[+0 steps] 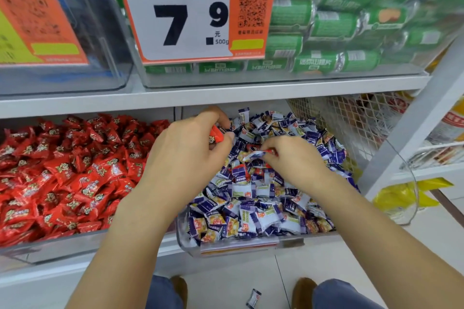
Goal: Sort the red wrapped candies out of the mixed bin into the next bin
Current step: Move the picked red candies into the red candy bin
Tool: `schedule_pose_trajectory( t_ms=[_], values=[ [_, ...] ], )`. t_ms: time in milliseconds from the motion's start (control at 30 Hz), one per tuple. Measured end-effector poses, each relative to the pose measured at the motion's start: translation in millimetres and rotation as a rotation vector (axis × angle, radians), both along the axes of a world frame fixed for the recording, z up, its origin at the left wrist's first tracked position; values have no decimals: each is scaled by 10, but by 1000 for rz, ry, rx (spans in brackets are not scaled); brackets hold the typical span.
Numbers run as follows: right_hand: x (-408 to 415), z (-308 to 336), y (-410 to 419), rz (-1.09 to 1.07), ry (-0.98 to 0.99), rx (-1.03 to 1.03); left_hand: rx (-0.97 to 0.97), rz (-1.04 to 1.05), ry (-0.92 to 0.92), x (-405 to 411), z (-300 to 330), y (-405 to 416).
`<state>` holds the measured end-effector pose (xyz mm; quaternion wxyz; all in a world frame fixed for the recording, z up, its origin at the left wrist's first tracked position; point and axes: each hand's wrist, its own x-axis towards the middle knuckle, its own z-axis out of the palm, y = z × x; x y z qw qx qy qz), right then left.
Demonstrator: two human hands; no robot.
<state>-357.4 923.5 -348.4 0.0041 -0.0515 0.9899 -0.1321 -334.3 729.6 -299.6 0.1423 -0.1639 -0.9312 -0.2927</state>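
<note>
Both hands work over the mixed bin (251, 246), a clear tray on the lower shelf filled mostly with purple-and-white candies (253, 216). The left hand (187, 150) is curled, with thumb and fingers closed around red candies (216, 136) held at the bin's left rear corner; the exact count in the grip cannot be told. The right hand (292, 158) is above the middle of the pile, fingers bent and pinching a wrapper (254, 155) that shows purple-white at its left end and a strip of red at the fingertips. More red pieces (258, 171) lie half buried in the pile just below the right hand. The next bin (37, 249), directly left of the mixed bin, is heaped with red wrapped candies (65, 173). Above, a shelf (226, 94) carries a clear box of green packs (334, 25) with a price card (193, 7) reading 7.9 on its front. One stray candy (253, 297) lies on the floor between the person's shoes (305, 287).
</note>
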Motion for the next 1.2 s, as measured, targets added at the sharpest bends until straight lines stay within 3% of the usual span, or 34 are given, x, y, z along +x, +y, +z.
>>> schedule_pose_trajectory(
  t_ms=[233,367,467,600,700,833,1033,1200],
  values=[
    [168,141,336,-212,-29,196,-460,-32,-234,-20,-236,357],
    [238,119,363,-190,-26,235,-674,-90,-408,-102,-505,525],
    [214,145,262,-82,11,235,-678,-99,-561,-149,-635,581],
    [16,143,-5,65,91,116,-729,-66,-563,-174,-628,590],
    [-220,-87,-119,149,32,272,-806,-63,-542,-160,-588,551],
    [-354,-220,-118,203,-39,451,-739,-123,-503,-173,-564,474],
    [-252,-57,1,154,-56,520,-709,-122,-459,-136,-455,431],
    [-103,125,323,-31,-128,516,-785,-90,-486,-95,-440,408]
  ],
)
